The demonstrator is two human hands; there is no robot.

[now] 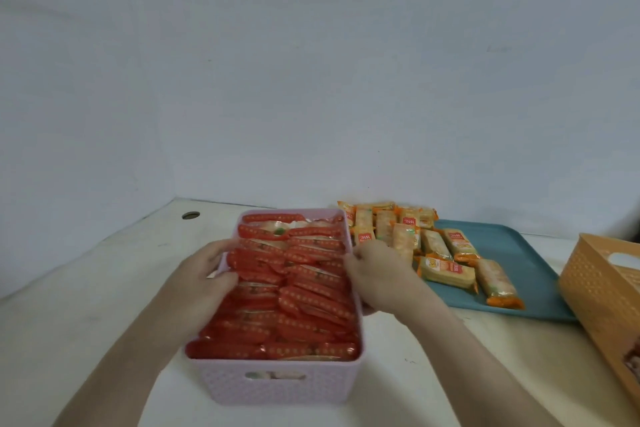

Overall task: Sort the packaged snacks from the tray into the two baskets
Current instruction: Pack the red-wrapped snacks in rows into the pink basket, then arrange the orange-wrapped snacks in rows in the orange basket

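Left hand [207, 274] presses flat, fingers spread, on the red snack packets [298, 291] filling the lilac basket [277, 381] at lower centre, likely tamping them level. Right hand [377, 274] curls over the basket's far rim, steadying it. Orange packets [446, 270] wait on the teal tray [512, 246] right of centre, beside the orange basket [595, 291].

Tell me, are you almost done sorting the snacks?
About halfway. Done: the pink basket is packed full of red snacks. In hand: the left hand rests on those red packs at the basket's left rim, and the right hand is at its right rim. Left: the orange snacks still lie on the blue tray, and the orange basket waits beside it.
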